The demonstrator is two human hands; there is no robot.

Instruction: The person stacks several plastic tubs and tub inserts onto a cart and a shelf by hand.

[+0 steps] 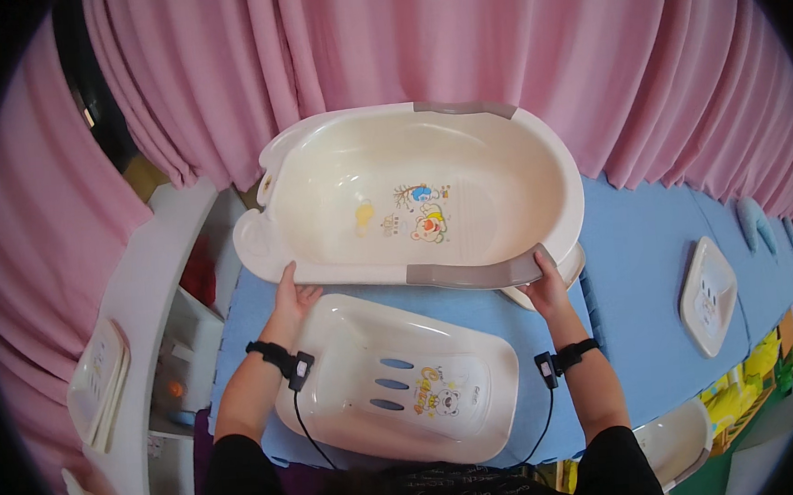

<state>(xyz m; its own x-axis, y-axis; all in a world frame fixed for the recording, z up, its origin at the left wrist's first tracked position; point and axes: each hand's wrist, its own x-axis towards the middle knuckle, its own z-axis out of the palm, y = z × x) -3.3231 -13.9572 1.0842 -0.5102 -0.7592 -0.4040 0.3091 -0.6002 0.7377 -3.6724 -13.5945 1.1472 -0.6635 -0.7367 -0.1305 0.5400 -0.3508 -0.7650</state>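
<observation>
A large cream baby bathtub [493, 187] with cartoon prints inside and grey grips on its long sides is in front of me. My left hand [295, 294] holds its near rim toward the left end, thumb on top and fingers partly beneath. My right hand [546, 284] grips the same rim at the right end of the near grey grip, its fingers partly hidden underneath. Closer to me, between my forearms, a smaller cream bath insert [343, 414] with three slots and a bear print lies on a blue-covered table [248, 347].
Part of another cream piece [572, 268] shows beneath the tub's right end. On the right stands a similar slotted insert [708, 296]; stacked ones [101, 383] rest on the white shelf unit [173, 234] at left. Pink curtains [492, 33] hang behind. Another tub [676, 444] is low at right.
</observation>
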